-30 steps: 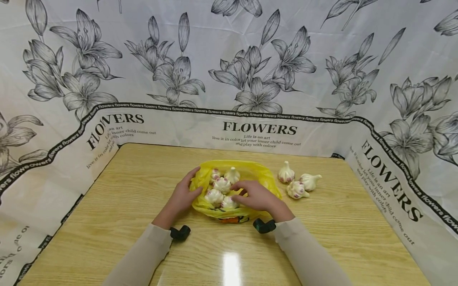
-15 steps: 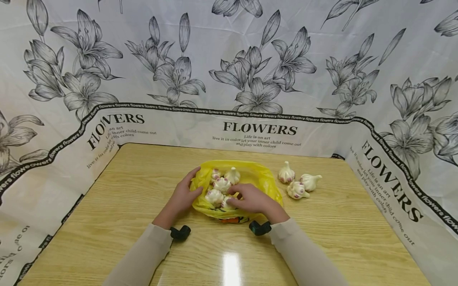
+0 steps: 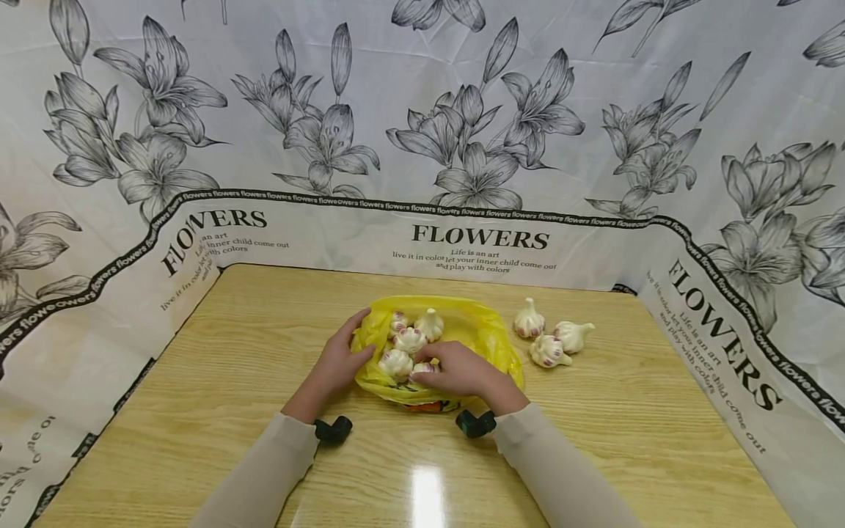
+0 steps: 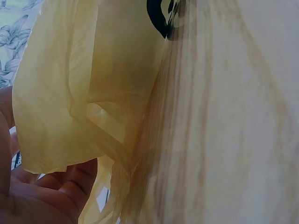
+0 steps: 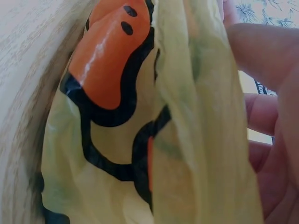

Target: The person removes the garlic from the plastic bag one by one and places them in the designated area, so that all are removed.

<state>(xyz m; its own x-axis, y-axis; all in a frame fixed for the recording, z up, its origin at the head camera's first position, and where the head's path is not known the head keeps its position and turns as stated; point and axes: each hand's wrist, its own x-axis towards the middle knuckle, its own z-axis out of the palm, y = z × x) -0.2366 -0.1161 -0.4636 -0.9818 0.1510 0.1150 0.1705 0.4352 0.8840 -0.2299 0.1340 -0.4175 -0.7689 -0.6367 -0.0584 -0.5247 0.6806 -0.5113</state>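
A yellow plastic bag lies with its mouth spread on the table, several garlic bulbs inside its left part. My left hand holds the bag's left rim, thumb over the edge and fingers behind the film. In the left wrist view, its fingers curl at the plastic. My right hand reaches over the front rim and pinches the front-right garlic bulb between thumb and forefinger. In the right wrist view, the bag's printed wall hides that bulb.
Right of the bag, three more garlic bulbs sit grouped on the wooden table. White fabric walls with printed flowers enclose the table's back and sides.
My right hand has shifted slightly left and toward me, and its thumb and forefinger have closed on the front-right garlic bulb. The left hand keeps its place on the rim.
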